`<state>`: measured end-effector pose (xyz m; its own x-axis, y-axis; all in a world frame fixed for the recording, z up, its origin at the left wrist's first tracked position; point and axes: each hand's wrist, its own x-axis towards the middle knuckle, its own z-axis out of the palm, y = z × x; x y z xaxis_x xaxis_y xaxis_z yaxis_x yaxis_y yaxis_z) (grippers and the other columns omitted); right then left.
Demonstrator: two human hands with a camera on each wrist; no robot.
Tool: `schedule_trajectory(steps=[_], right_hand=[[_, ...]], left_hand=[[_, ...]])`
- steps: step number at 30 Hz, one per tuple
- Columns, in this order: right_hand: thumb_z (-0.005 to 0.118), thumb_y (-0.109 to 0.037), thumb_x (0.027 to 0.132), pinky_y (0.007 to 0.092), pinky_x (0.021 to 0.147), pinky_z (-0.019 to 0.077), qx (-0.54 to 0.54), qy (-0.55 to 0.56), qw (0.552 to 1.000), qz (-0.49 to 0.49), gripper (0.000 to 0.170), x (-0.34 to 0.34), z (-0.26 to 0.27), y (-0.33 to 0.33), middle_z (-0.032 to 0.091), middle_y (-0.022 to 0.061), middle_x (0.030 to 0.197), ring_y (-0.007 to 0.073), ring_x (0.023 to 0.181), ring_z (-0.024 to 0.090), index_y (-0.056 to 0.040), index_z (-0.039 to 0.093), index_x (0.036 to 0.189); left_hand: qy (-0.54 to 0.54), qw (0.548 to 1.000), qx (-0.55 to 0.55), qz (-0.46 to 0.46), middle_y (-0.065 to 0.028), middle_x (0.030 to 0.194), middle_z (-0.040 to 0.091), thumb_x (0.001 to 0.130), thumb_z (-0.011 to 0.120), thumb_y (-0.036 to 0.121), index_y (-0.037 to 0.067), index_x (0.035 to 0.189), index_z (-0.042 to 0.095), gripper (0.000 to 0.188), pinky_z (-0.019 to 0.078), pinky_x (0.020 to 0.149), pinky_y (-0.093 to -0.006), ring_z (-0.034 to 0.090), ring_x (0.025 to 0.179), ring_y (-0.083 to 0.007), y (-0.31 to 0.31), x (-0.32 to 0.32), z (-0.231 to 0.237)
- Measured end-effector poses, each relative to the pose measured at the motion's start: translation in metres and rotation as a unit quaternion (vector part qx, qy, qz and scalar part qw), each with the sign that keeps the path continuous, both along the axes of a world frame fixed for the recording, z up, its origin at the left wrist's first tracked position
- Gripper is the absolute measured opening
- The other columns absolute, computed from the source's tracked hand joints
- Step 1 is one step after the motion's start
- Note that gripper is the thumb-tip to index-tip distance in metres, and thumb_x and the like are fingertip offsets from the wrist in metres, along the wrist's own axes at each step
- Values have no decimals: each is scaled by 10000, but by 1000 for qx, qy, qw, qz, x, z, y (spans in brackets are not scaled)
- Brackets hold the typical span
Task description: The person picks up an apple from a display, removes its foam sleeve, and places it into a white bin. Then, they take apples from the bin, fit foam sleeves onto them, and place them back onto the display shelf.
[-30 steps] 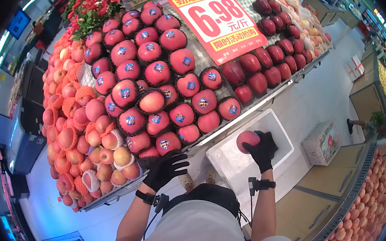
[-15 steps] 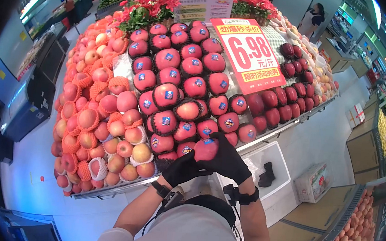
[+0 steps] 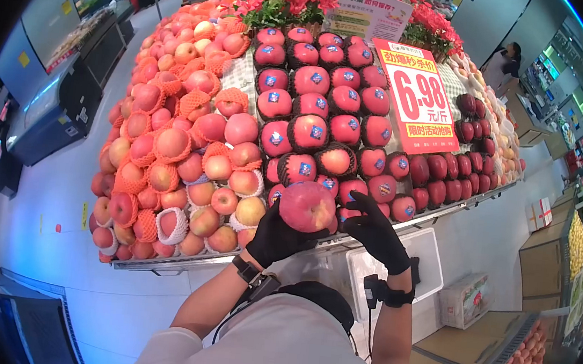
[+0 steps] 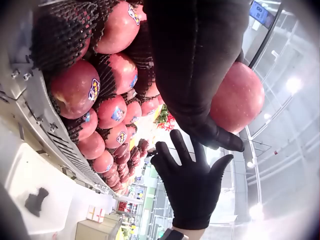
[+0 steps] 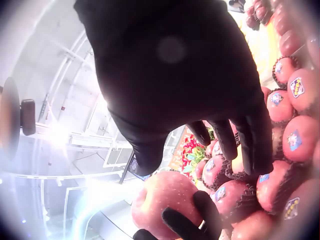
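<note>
A red apple (image 3: pixel 307 207) with a yellowish patch on its skin sits in my black-gloved left hand (image 3: pixel 277 242), raised in front of the display. In the left wrist view, the left thumb and fingers curl round the apple (image 4: pixel 239 97). My right hand (image 3: pixel 375 234), also gloved in black, is just right of the apple with its fingers spread and nothing in them. The right wrist view puts it above the apple (image 5: pixel 167 202), its fingers pointing down past the fruit. Behind both hands are rows of stickered red apples (image 3: pixel 308 130), many in black foam nets.
Paler apples (image 3: pixel 171 144), some in orange or white nets, fill the display's left side. Dark red apples (image 3: pixel 438 191) and a price sign (image 3: pixel 415 99) are to the right. A white foam box (image 3: pixel 431 265) stands below the display's metal edge, with a cardboard box (image 3: pixel 464 299) beside it.
The right hand brought the apple from over the white box up to the left hand. Both hands met at it, then the right hand let go. The head view has swung right.
</note>
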<state>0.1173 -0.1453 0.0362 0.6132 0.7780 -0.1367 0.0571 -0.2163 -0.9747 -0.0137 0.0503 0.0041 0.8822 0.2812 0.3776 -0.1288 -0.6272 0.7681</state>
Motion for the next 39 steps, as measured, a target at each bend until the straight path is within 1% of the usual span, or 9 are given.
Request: schedule_trajectory(steps=[3, 5, 9, 11, 15, 21, 25, 30, 39], right_hand=[[729, -121, 872, 283, 781, 542, 4, 4, 1000, -16, 643, -15, -3, 11, 550, 64, 1261, 152, 999, 613, -92, 414, 1431], [731, -151, 873, 278, 730, 553, -20, 4, 999, -34, 638, -29, -2, 20, 554, 55, 1243, 155, 993, 615, -91, 418, 1425], [713, -185, 885, 288, 624, 570, 49, 39, 995, -76, 580, -56, -1, 38, 531, 92, 1259, 170, 1002, 618, -61, 442, 1382], [693, -217, 905, 315, 733, 572, 63, 32, 995, -72, 596, -54, -17, 41, 520, 117, 1282, 193, 1060, 608, -32, 395, 1386], [682, -259, 916, 339, 833, 554, 88, 94, 987, -93, 648, -60, -1, 56, 519, 151, 1292, 204, 1112, 587, -27, 335, 1412], [729, -305, 875, 337, 840, 550, 32, 27, 995, -94, 730, -76, 14, 75, 513, 195, 1294, 231, 1124, 585, -26, 329, 1419], [798, -325, 800, 357, 900, 531, 13, 14, 996, -85, 834, -83, 10, 89, 492, 199, 1318, 251, 1156, 569, -22, 329, 1419], [863, -288, 708, 393, 985, 487, 25, -204, 972, -111, 895, -88, -6, 98, 462, 175, 1349, 284, 1222, 526, -29, 354, 1397], [920, -201, 619, 412, 990, 485, 31, -341, 936, -78, 909, -83, 30, 74, 523, 167, 1316, 308, 1219, 544, -64, 421, 1366]], left_hand=[[50, 995, -44, -72, -104, 1276, 601, 749, 809, 354, 88, 1333, 519, 704, 464, 1020, -408, 577, 1198, -263, 19, -13, 0], [21, 955, -269, -120, -123, 1337, 532, 741, 813, 302, 91, 1389, 433, 780, 456, 1039, -421, 529, 1247, -280, 25, -16, -7], [-32, 722, -664, -192, -161, 1458, 393, 723, 821, 198, 98, 1499, 260, 962, 440, 1075, -447, 433, 1344, -315, 34, -15, -23], [-75, 848, -513, -107, -139, 1471, 390, 707, 839, 215, 78, 1500, 270, 986, 447, 1068, -432, 441, 1341, -291, 31, -17, -21], [-135, 943, -303, -26, -129, 1457, 404, 655, 881, 205, 64, 1493, 282, 1040, 457, 1059, -423, 456, 1326, -268, 37, -20, -27], [-134, 937, -322, -15, -143, 1419, 400, 607, 912, 193, 43, 1483, 238, 1116, 451, 1056, -409, 465, 1293, -260, 33, -37, -15], [-136, 966, -217, 44, -154, 1412, 419, 600, 916, 164, 46, 1451, 304, 1055, 441, 1065, -416, 462, 1306, -284, 27, -45, -10], [-168, 983, -15, 68, -189, 1412, 409, 644, 894, 151, 34, 1445, 316, 995, 365, 1102, -440, 417, 1331, -339, 28, -55, -5], [-138, 974, -173, -40, -209, 1464, 369, 699, 863, 123, 24, 1479, 283, 977, 377, 1098, -433, 402, 1350, -343, 37, -64, 0]])
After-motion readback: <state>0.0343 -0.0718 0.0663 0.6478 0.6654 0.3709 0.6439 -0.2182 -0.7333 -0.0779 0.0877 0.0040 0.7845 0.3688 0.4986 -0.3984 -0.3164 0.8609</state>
